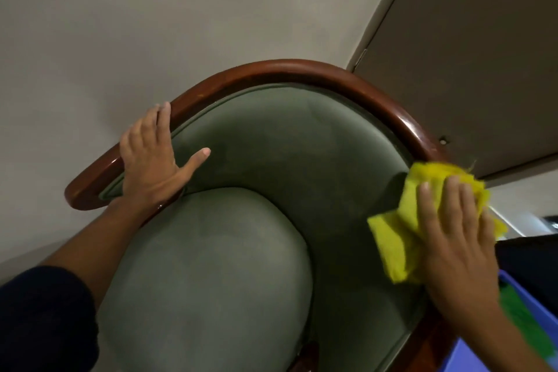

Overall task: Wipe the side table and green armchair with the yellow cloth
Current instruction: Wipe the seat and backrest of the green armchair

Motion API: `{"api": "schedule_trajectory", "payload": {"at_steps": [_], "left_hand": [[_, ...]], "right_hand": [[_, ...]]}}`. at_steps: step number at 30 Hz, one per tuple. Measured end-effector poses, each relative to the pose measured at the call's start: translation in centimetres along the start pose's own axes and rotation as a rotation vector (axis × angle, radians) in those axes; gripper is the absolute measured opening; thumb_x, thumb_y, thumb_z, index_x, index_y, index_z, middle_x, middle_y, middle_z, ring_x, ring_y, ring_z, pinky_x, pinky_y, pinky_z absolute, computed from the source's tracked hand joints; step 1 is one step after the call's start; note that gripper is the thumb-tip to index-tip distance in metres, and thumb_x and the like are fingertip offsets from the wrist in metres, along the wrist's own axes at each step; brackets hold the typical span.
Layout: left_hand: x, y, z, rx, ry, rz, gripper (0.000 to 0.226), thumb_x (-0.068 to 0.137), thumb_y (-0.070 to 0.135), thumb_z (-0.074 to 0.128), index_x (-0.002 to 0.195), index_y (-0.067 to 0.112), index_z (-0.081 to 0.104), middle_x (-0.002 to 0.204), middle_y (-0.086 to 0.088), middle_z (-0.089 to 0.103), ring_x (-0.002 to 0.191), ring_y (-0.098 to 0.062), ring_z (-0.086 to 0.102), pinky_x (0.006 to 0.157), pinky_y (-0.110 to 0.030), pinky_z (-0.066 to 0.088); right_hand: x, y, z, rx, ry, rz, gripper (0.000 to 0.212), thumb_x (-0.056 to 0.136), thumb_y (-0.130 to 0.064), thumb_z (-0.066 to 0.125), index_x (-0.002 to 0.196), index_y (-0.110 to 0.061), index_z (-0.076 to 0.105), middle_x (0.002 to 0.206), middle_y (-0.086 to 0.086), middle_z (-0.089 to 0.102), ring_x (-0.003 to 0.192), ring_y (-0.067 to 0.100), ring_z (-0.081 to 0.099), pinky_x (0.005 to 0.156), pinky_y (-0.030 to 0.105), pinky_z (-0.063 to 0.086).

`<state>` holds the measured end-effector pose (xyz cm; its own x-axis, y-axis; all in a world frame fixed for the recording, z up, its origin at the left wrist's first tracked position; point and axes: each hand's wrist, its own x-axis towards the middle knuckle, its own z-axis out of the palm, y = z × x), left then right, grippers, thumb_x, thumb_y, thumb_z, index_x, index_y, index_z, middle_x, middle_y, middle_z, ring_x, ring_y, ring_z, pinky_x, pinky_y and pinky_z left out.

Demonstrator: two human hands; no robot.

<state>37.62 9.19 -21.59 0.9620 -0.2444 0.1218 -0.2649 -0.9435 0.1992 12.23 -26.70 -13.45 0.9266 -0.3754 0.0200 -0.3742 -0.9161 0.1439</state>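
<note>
Green armchair [271,160] wiped with yellow cloth [395,241]

The cloth is pressed flat against the inner right armrest by the right hand [453,244] (fingers straight); the left hand [151,160] is rested, released, on the wooden rail [302,68].

The green armchair [271,160] fills my view from above; its curved back and sides are padded in dull green velvet, edged by a glossy reddish-brown wooden rail [287,66]; the rounded seat cushion [211,266] sits inside that curve; the yellow cloth [401,238] is crumpled, pressed against the right-side inner padding under my right hand [456,251], just below the rail.
</note>
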Motion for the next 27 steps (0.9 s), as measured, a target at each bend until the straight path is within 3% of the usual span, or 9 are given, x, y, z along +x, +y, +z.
{"api": "schedule_trajectory", "payload": {"at_steps": [4, 8, 12, 16, 19, 22, 24, 25, 27], "left_hand": [[-0.1, 0.0, 0.0, -0.002, 0.006, 0.009, 0.105, 0.080, 0.081, 0.028, 0.155, 0.010, 0.011, 0.157, -0.019, 0.025, 0.141, -0.039, 0.028, 0.112, -0.059, 0.024], [-0.2, 0.0, 0.0, -0.012, -0.010, 0.004, 0.105, 0.079, 0.081, 0.028, 0.155, 0.011, 0.011, 0.157, -0.019, 0.025, 0.140, -0.039, 0.028, 0.112, -0.059, 0.025], [0.1, 0.0, -0.7, -0.069, -0.129, -0.051, 0.109, 0.074, 0.085, 0.026, 0.156, 0.015, 0.007, 0.161, -0.018, 0.019, 0.146, -0.038, 0.021, 0.116, -0.059, 0.017], [-1.1, 1.6, -4.0, -0.154, -0.255, -0.144, 0.104, 0.080, 0.080, 0.028, 0.158, 0.017, 0.003, 0.166, -0.015, 0.006, 0.153, -0.031, 0.006, 0.123, -0.053, 0.007], [-6.7, 6.8, -9.0, -0.505, -0.279, -0.185, 0.083, 0.089, 0.060, 0.050, 0.153, 0.011, 0.029, 0.159, -0.017, 0.032, 0.148, -0.030, 0.028, 0.123, -0.046, 0.019], [-11.9, 10.5, -9.5, -1.147, -0.555, -0.504, 0.053, 0.087, 0.044, 0.067, 0.126, 0.008, 0.062, 0.130, -0.017, 0.065, 0.119, -0.026, 0.063, 0.109, -0.046, 0.045], [-14.7, 11.4, -9.1, -1.165, -0.529, -0.591, 0.030, 0.086, 0.022, 0.073, 0.107, 0.000, 0.070, 0.107, -0.021, 0.075, 0.083, -0.019, 0.074, 0.077, -0.029, 0.062], [-16.3, 12.1, -10.4, -1.145, -0.509, -0.562, 0.023, 0.086, 0.013, 0.073, 0.103, -0.003, 0.070, 0.099, -0.021, 0.075, 0.073, -0.016, 0.072, 0.062, -0.019, 0.060], [-19.8, 13.6, -14.5, -1.147, -0.481, -0.431, 0.017, 0.086, 0.005, 0.072, 0.100, -0.004, 0.069, 0.091, -0.019, 0.075, 0.076, -0.022, 0.069, 0.055, -0.015, 0.056]], "right_hand": [[-0.1, -1.5, 1.7, -0.003, -0.032, -0.127, 0.065, 0.087, -0.013, 0.026, 0.152, -0.007, 0.023, 0.160, 0.021, 0.022, 0.149, 0.034, 0.017, 0.120, 0.053, 0.016], [8.0, -6.3, 3.0, 0.151, 0.024, -0.089, 0.064, 0.094, -0.009, 0.030, 0.155, -0.016, 0.011, 0.164, 0.016, 0.005, 0.151, 0.031, -0.002, 0.122, 0.050, 0.002], [15.8, -12.3, 2.4, 0.272, -0.007, -0.297, 0.066, 0.097, -0.015, 0.041, 0.155, -0.018, 0.011, 0.165, 0.011, 0.002, 0.152, 0.028, -0.002, 0.122, 0.046, 0.000], [15.3, -16.2, -1.1, 0.739, -0.231, -0.360, 0.061, 0.100, -0.014, 0.046, 0.153, -0.009, 0.016, 0.163, 0.017, 0.007, 0.152, 0.027, 0.008, 0.123, 0.038, 0.007], [7.7, -16.6, -5.2, 1.225, -0.295, -0.165, 0.056, 0.101, -0.014, 0.046, 0.152, -0.009, 0.023, 0.161, 0.015, 0.023, 0.149, 0.024, 0.023, 0.123, 0.034, 0.013], [1.3, -17.3, -3.3, 1.621, -0.454, 0.163, 0.045, 0.102, -0.018, 0.045, 0.146, -0.014, 0.036, 0.148, 0.014, 0.047, 0.134, 0.027, 0.048, 0.115, 0.045, 0.035], [-2.3, -16.7, -1.8, 1.814, -0.527, 0.441, 0.039, 0.103, -0.022, 0.043, 0.141, -0.014, 0.040, 0.140, 0.016, 0.054, 0.124, 0.029, 0.057, 0.108, 0.047, 0.044], [-4.4, -16.0, -2.1, 1.918, -0.550, 0.547, 0.038, 0.103, -0.025, 0.042, 0.140, -0.014, 0.042, 0.136, 0.015, 0.058, 0.119, 0.029, 0.060, 0.103, 0.046, 0.048], [-9.2, -14.6, -4.3, 2.093, -0.580, 0.676, 0.040, 0.102, -0.031, 0.042, 0.136, -0.012, 0.049, 0.126, 0.014, 0.066, 0.108, 0.028, 0.066, 0.090, 0.042, 0.056]]}}
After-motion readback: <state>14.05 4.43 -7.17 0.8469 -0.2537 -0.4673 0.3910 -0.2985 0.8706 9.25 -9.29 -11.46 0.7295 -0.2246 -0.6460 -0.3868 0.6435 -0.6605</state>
